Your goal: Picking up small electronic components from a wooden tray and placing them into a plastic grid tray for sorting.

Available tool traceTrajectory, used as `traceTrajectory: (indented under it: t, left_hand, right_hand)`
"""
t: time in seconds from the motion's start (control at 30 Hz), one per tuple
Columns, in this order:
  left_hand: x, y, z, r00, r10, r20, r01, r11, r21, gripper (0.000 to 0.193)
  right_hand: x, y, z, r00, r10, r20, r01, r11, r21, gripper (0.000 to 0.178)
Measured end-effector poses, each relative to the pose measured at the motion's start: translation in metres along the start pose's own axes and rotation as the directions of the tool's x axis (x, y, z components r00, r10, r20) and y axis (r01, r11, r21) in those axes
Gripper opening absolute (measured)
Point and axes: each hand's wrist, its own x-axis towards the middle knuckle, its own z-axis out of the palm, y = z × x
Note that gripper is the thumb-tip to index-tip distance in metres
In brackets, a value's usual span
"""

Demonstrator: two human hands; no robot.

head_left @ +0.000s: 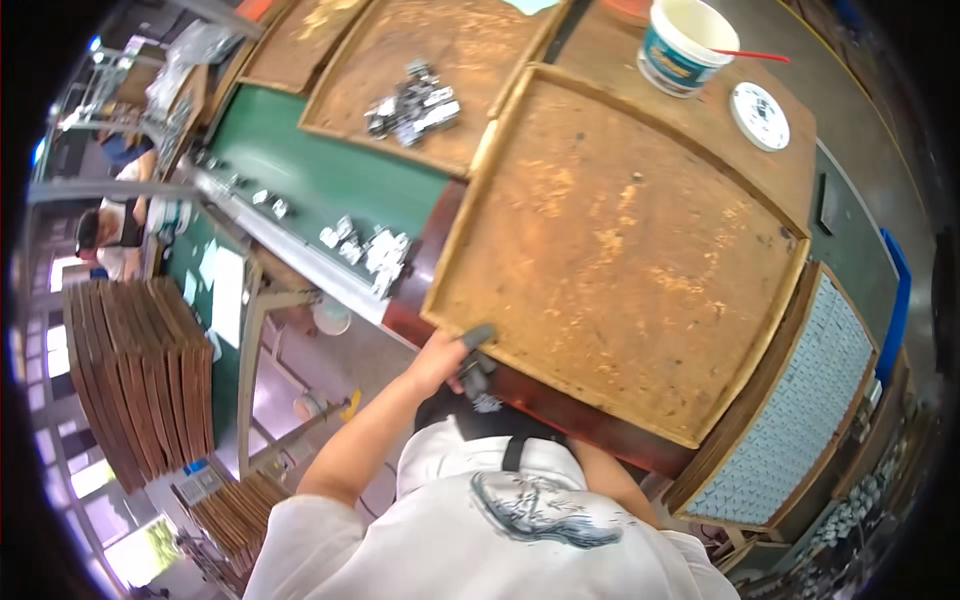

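A large, shallow wooden tray (620, 290) with a raised rim and scuffed, pale-flecked wood fills the middle of the head view. My left hand (452, 362), its fingertips in dark covers, is closed at the near left corner. One covered finger lies over the rim while others sit lower, against the outer side. A small silvery patch shows just below these fingers; I cannot make out what it is. Of my right arm (610, 482) only the forearm is visible, running forward beneath the near edge. The right hand itself is hidden.
Left of the tray runs a green conveyor belt (320, 165) carrying shiny metal parts (385, 255). Another tray (480, 50) holds a metal pile (412, 105). A white bucket (685, 50) stands behind; a panel of small pale pieces (785, 400) is at right. Stacked brown boards (140, 375) and a person (120, 235) are left.
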Motion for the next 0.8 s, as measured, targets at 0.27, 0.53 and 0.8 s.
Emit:
traceTrajectory:
  t: [0.27, 0.53, 0.8]
  left_hand:
    - [-0.031, -0.026, -0.05, 0.89, 0.443, 0.111, -0.457, 0.872, 0.178, 0.03]
    - [-0.033, 0.013, -0.196, 0.417, 0.882, -0.222, -0.177, 0.318, 0.931, 0.098]
    - [0.018, 0.045, -0.224, 0.681, 0.731, -0.049, -0.29, 0.33, 0.898, 0.074]
  right_hand:
    - [-0.038, -0.062, 0.007, 0.983, 0.044, -0.177, -0.051, 0.998, -0.036, 0.042]
    - [-0.002, -0.32, -0.123, 0.918, -0.202, -0.342, 0.211, 0.977, -0.012, 0.028]
    - [0.198, -0.413, -0.068, 0.816, -0.573, -0.079, 0.378, 0.631, -0.678, 0.075]
